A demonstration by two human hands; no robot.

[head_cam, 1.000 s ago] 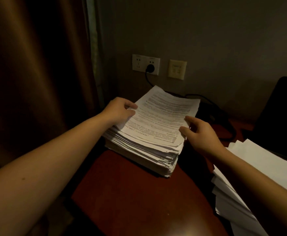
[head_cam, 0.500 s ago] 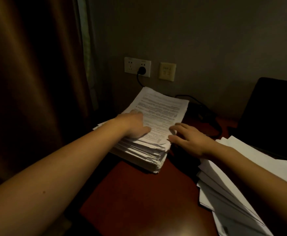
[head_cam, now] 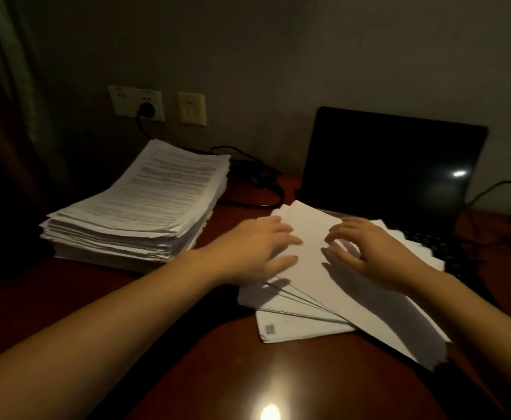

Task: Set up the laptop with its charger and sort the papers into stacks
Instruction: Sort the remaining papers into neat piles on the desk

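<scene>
Centre frame, left hand (head_cam: 258,250) lies flat with straight fingers, right hand (head_cam: 366,250) arches with spread fingers, both on fanned blank sheets (head_cam: 317,304) (white, smooth) atop glossy reddish worktop (head_cam: 145,344).

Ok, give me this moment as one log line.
phase: sorting | left hand: flat on loose papers | right hand: fingertips on loose papers | tall stack: left, hands off | laptop: open, screen dark

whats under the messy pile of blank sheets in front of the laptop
The red-brown table, and at the far edge the base of the open laptop, its keys showing only at right. Anything else beneath is hidden by the sheets.
</scene>
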